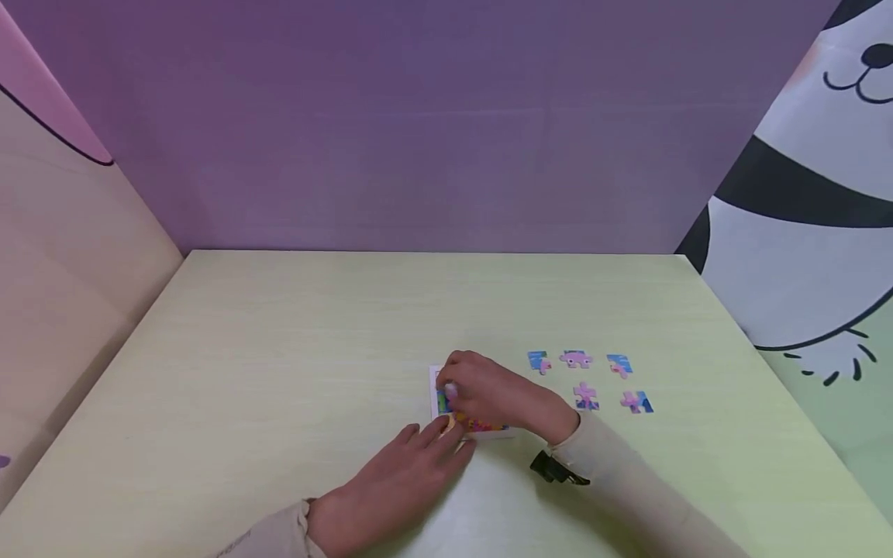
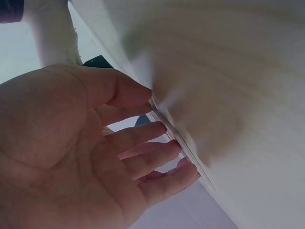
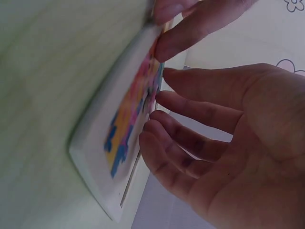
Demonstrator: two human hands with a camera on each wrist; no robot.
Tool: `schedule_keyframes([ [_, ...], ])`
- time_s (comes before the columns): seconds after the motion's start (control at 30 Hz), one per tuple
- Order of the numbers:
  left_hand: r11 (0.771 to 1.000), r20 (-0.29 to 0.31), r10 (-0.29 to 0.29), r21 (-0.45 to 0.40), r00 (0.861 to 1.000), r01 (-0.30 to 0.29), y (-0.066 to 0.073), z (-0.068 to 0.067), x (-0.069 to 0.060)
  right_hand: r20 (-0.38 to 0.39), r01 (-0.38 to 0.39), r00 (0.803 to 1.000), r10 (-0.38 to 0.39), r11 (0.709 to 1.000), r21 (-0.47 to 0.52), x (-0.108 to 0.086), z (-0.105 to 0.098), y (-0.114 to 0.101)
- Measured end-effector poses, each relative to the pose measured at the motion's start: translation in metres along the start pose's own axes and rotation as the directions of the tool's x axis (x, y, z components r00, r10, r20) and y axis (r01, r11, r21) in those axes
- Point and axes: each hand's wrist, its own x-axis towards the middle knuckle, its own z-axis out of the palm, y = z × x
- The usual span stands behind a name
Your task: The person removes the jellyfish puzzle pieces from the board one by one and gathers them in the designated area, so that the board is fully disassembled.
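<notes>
Head view: left fingers spread at puzzle board, right fingers bent, hold unclear; sleeve marking unreadable.

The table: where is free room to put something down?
Bare: the table left of the left hand, also the strip before the purple wall. Crowded: the puzzle tray under the right hand, and five loose pieces further right.

With twelve at the wall behind the table, the right hand lies over the puzzle board, the left hand meets its seven-o'clock corner, and loose puzzle pieces sit toward two and three o'clock, three behind two
</notes>
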Motion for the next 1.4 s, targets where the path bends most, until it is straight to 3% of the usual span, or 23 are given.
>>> schedule_keyframes([
  [0.3,0.999,-0.045,-0.013,0.036,0.999,0.014,0.002,0.001,0.001,-0.02,0.026,0.999,-0.027,0.999,-0.037,-0.003,0.002,-0.003],
  [0.6,1.0,-0.024,-0.012,0.015,1.0,0.012,0.002,0.001,0.0,-0.035,0.047,0.998,-0.049,0.998,-0.052,-0.002,0.004,-0.003],
  [0.77,0.998,0.051,-0.042,-0.04,0.998,0.044,0.002,-0.003,-0.001,-0.037,0.042,0.998,-0.044,0.998,-0.043,-0.001,0.005,-0.002],
  [0.97,0.98,0.181,-0.066,-0.171,0.981,0.098,0.001,-0.01,0.0,-0.033,0.035,0.999,-0.036,0.999,-0.042,0.0,0.005,-0.002],
  [1.17,0.965,0.198,-0.073,-0.232,0.977,0.119,0.001,-0.01,-0.001,-0.027,0.034,0.999,-0.035,0.999,-0.028,0.001,0.006,-0.002],
  [1.4,0.966,0.205,-0.073,-0.23,0.976,0.12,0.001,-0.009,-0.001,-0.019,0.016,1.0,-0.016,1.0,-0.026,0.0,0.007,-0.001],
])
